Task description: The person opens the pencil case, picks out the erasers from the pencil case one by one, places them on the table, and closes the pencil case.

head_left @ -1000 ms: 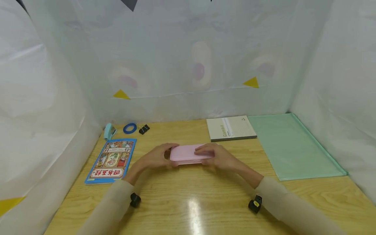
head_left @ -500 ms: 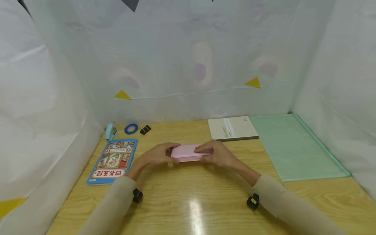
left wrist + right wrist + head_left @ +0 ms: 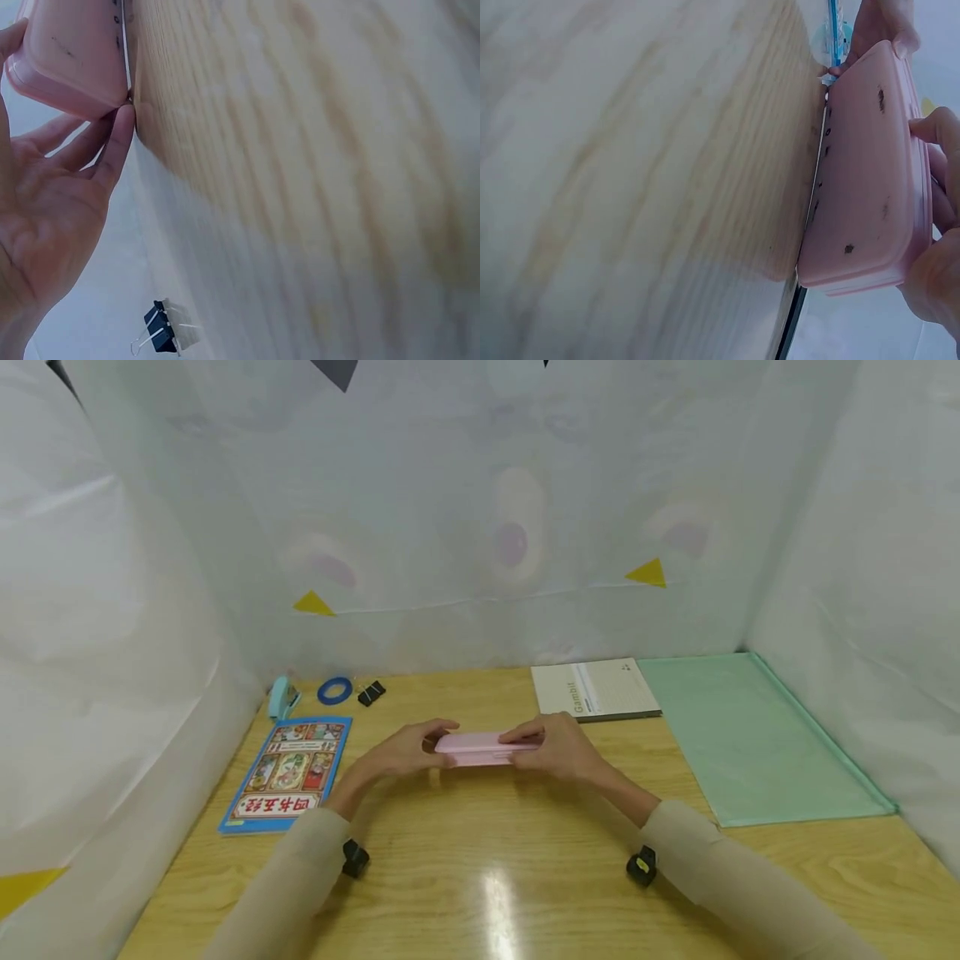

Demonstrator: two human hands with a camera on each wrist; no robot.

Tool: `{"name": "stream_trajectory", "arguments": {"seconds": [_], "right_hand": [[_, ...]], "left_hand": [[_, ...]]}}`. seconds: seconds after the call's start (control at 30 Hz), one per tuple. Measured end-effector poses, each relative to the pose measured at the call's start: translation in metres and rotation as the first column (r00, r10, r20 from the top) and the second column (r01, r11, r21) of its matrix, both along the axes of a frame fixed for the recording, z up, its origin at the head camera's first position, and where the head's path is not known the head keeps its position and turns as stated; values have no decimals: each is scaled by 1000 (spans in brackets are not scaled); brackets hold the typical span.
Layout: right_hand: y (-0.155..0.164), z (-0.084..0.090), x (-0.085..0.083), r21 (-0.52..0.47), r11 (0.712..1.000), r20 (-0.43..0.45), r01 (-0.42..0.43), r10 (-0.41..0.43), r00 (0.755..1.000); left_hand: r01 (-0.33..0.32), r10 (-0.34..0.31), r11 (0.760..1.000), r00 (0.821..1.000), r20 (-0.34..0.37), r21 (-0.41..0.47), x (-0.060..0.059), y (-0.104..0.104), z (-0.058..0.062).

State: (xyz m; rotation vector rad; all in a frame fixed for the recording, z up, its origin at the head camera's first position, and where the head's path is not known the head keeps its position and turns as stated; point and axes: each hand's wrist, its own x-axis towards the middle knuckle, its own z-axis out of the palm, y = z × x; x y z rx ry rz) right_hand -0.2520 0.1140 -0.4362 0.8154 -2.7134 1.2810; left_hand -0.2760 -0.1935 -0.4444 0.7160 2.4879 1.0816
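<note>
A pink pencil case (image 3: 472, 747) with rounded corners is held lengthwise between both hands over the middle of the table. My left hand (image 3: 405, 752) grips its left end; in the left wrist view, fingertips (image 3: 120, 139) of that hand touch the case's lower corner close to the tabletop. My right hand (image 3: 558, 750) holds the right end, its fingers reaching onto the lid. Dark scuffs mark the case's face (image 3: 862, 172) in the right wrist view, and a lid seam runs along its upper side. Its far side is hidden.
Left lie a blue-bordered book (image 3: 288, 772), a light-blue stapler (image 3: 282, 697), a blue tape roll (image 3: 334, 691) and a black binder clip (image 3: 371, 693). Behind the right hand is a Gambit notebook (image 3: 596, 687); right of it lies a green translucent sheet (image 3: 765, 739). White sheeting (image 3: 465, 639) encloses the table.
The case has tilted, so less of its lid shows in the head view. Both hands keep hold of its ends and have shifted only slightly.
</note>
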Motion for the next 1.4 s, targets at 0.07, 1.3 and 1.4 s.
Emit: {"name": "stream_trajectory", "arguments": {"seconds": [0.07, 1.3, 1.4], "right_hand": [[0, 0, -1, -8, 1000, -25, -2, 2, 1000], [50, -1, -4, 95, 992, -136, -87, 100, 986], [61, 3, -6, 78, 995, -222, -65, 81, 972]], "left_hand": [[-4, 4, 1000, 1000, 3, 15, 0, 0, 0], [-4, 5, 998, 1000, 21, -67, 4, -1, -1], [10, -10, 997, 1000, 8, -76, 5, -2, -2]]}}
